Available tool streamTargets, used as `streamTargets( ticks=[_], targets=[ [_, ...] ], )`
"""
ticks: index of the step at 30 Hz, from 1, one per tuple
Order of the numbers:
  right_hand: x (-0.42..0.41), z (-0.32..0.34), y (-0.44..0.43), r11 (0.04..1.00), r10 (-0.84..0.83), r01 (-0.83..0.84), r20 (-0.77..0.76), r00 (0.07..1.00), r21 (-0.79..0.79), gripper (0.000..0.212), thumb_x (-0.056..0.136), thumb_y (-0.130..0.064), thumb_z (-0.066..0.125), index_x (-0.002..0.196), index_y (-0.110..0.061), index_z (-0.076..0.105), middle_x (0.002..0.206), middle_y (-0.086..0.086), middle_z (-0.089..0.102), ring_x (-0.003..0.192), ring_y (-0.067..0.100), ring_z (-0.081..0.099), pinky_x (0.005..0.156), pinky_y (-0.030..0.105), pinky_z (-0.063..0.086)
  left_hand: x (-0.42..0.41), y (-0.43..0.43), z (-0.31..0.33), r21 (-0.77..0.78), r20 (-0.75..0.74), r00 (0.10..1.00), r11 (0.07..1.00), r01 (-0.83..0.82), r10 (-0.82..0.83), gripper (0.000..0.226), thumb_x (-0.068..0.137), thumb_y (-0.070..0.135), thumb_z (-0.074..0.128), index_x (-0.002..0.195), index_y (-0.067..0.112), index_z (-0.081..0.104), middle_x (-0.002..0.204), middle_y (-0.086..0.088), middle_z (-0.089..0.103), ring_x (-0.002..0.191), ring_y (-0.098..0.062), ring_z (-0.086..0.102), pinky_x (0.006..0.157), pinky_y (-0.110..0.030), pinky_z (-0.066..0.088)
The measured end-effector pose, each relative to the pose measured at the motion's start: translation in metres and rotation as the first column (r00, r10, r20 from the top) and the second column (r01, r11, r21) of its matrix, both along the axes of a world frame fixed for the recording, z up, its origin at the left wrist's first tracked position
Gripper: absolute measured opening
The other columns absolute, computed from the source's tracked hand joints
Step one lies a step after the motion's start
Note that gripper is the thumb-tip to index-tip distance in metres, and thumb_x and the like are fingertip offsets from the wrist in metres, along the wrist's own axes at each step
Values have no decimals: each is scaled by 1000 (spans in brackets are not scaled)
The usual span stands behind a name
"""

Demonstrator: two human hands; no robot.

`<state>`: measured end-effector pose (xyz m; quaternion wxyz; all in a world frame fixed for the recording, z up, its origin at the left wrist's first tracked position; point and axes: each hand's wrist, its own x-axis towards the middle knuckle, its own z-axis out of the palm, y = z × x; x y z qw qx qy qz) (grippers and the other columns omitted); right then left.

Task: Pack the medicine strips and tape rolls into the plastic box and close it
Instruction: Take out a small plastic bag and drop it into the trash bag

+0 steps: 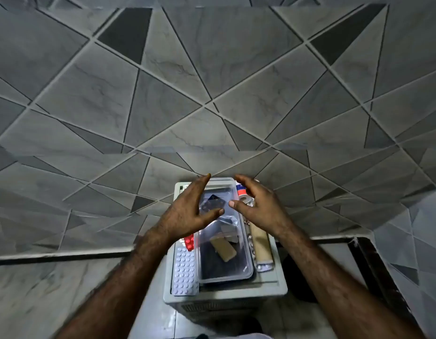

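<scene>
A clear plastic box (246,272) stands on a small grey stool (273,289). Inside it lie a beige bar-shaped item (223,248) and a dark strip (213,203). A white medicine strip (185,272) lies left of the box, with a red strip (189,242) above it. Right of the box lie a brown roll (261,245) and a tape roll (246,199). My left hand (187,211) hovers open over the box's far left part. Over the far right part, my right hand (261,204) is spread open too. Neither hand holds anything.
The stool stands against a wall of grey triangular tiles (212,81). A black skirting line (53,260) meets the marbled floor (41,302). A dark frame (373,265) stands to the right of the stool. A red and white packet (241,190) sits behind the tape roll.
</scene>
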<state>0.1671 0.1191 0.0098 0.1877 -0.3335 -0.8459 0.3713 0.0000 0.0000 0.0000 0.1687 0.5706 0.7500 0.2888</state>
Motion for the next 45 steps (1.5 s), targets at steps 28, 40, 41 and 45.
streamTargets(
  ticks=[28, 40, 41, 45],
  targets=[
    [-17, -88, -4, 747, 206, -656, 898, 389, 112, 47, 79, -37, 62, 124, -24, 62, 162, 9, 20, 151, 32, -6, 117, 60, -9, 25, 25, -92, -585, -326, 879, 805, 100, -346, 54, 84, 38, 63, 130, 15, 47, 135, -8, 57, 142, -27, 35, 115, -68, -7],
    [-19, -75, -5, 818, 197, -521, 732, 652, 243, 42, 91, -21, 51, 131, -29, 55, 149, -4, 46, 145, 20, 30, 118, 55, 1, 22, 19, -90, -364, -197, 980, 927, -91, 19, 41, 87, 28, 54, 123, 19, 37, 104, -3, 72, 110, -27, 65, 114, -51, 18],
    [-19, -71, -5, 835, 200, -489, 690, 695, 251, 41, 91, -19, 50, 130, -27, 57, 146, -4, 50, 142, 19, 35, 119, 52, 5, 21, 20, -90, -334, -189, 980, 935, -117, 55, 45, 86, 29, 56, 125, 21, 36, 102, -3, 73, 106, -26, 66, 108, -47, 26],
    [-14, -63, -7, 929, 148, -271, 417, 897, 251, 31, 88, -18, 54, 115, -25, 66, 119, -3, 68, 112, 19, 60, 107, 41, 37, 14, 21, -84, -142, -80, 987, 979, -147, 136, 37, 86, 27, 64, 121, 21, 55, 110, -4, 68, 102, -25, 67, 87, -34, 47]
  ],
)
